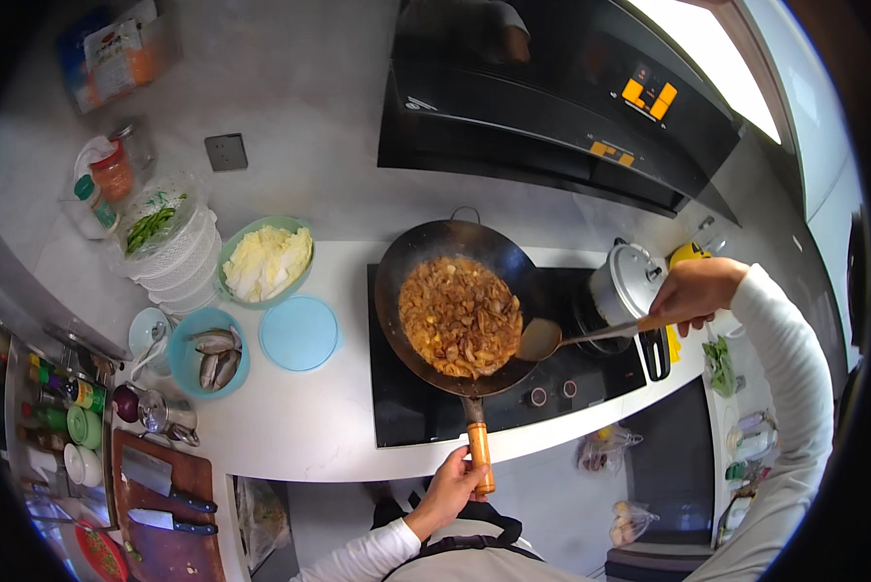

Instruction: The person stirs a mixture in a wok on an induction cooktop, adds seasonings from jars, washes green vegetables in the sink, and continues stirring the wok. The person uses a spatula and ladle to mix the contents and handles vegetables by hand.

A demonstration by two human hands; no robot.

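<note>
A dark wok (458, 236) stands on the black cooktop (435, 429), filled with browned, sliced food in reddish sauce (461, 313). My left hand (451, 486) grips the wok's wooden handle (480, 455) near its end. In my right hand (701, 291) is the wooden grip of a metal wok spatula (599, 333), held out over the right of the cooktop. The spatula's blade (539, 340) rests at the wok's right inner side, beside the food. Just beyond my right hand is a lidded pressure cooker (617, 284) with a black handle, partly hidden by the spatula.
Left of the cooktop are a green bowl of cabbage leaves (268, 263), a light blue lid (299, 333) and a blue bowl of fish (208, 353). A cleaver (146, 471) and a knife (151, 518) lie on a cutting board (180, 560). A range hood (537, 131) overhangs the back.
</note>
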